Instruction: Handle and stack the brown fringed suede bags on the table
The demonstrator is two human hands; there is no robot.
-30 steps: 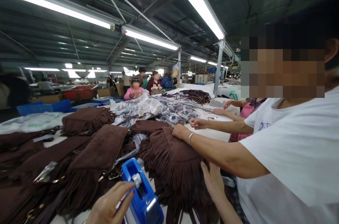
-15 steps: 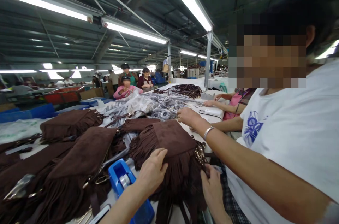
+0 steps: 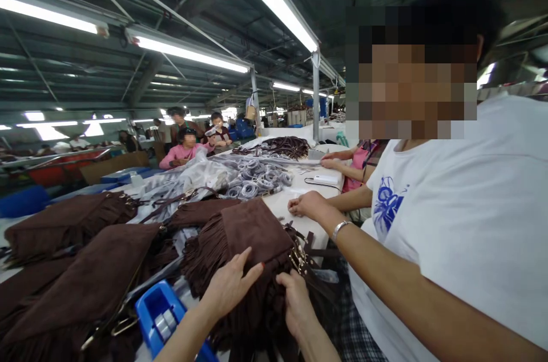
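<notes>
Here both hands, left hand (image 3: 229,288) and right hand (image 3: 295,305), lie spread-fingered on the fringed brown bag (image 3: 252,230).

Both forearms reach up from the bottom edge, close together. Left hand (image 3: 229,289) lies palm down, fingers spread and pointing up and right, thumb stuck out toward the other hand. Right hand (image 3: 295,305) sits just beside it, back to the camera, fingers curled downward, wrist bent, forearm angling off to the lower right.
</notes>
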